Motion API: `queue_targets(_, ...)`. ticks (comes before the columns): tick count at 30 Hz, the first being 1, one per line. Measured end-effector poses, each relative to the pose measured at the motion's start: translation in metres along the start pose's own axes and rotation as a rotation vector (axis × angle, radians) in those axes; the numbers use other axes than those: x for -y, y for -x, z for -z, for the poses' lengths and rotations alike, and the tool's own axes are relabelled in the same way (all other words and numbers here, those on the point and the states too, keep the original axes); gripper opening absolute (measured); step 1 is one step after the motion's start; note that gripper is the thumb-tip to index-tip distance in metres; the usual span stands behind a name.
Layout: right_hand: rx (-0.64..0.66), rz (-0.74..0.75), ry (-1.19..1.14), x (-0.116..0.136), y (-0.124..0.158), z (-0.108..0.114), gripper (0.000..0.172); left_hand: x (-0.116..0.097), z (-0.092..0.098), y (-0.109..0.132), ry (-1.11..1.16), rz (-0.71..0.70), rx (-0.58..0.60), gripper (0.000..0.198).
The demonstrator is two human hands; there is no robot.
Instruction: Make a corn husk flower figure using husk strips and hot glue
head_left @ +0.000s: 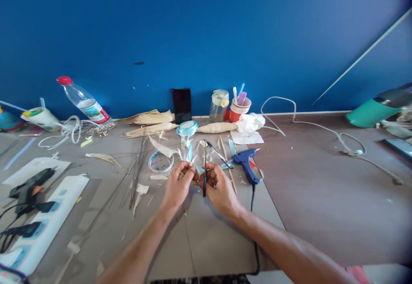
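Near the middle of the table, my left hand [182,177] is closed, its fingertips pinching a small pale strip of dried husk [194,160]. Close beside it my right hand [219,185] is closed around a slim dark tool [204,176], which stands nearly upright in the view. Its kind cannot be made out, and the fingers hide part of it. The fingertips of both hands almost meet. Just beyond the right hand lies a thin black-and-silver tool [219,154]. A blue glue gun [247,163] rests to the right, its cord running toward the front edge.
Behind the hands are a light-blue tape roll [187,128], a white ring [161,162], a phone [182,105], a glass jar [219,105] and a red paper cup [240,110]. Thin wires [137,176] and a power strip [48,224] lie left. A white cable [322,124] crosses the right side.
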State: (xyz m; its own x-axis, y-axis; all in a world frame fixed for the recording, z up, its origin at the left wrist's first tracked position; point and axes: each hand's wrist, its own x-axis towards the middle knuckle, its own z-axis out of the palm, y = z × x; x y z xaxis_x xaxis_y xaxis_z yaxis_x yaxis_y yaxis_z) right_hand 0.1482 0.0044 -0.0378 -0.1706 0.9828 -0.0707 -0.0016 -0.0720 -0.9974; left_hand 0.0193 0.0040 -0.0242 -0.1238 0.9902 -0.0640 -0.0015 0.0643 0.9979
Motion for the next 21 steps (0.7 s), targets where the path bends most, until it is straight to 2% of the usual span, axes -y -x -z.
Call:
queue_targets(3, 0.067, -0.105, -0.128, 0.0051, -0.0023, 0.0038, 0.039, 0.0009, 0.0026, -0.0018, 0.075, 0.039, -0.008, 0.018)
queue_targets(6, 0.118, -0.168, -0.249, 0.0087, -0.0053, 0.0078, 0.041, -0.0001, 0.0069, -0.0043, 0.115, 0.069, -0.063, 0.021)
queue_targets(11, 0.023, -0.059, -0.23, 0.0102, -0.0048, 0.0064, 0.047, -0.0001, 0.0055, -0.0054, 0.049, -0.002, -0.138, 0.02)
queue_targets(17, -0.018, 0.028, 0.019, 0.003, -0.0001, 0.0004, 0.037, 0.0026, -0.0017, -0.0012, 0.064, 0.025, -0.058, 0.016)
queue_targets(21, -0.027, -0.02, -0.097, 0.0033, -0.0038, 0.0037, 0.036, 0.0003, -0.0013, -0.0003, 0.159, 0.098, 0.006, 0.016)
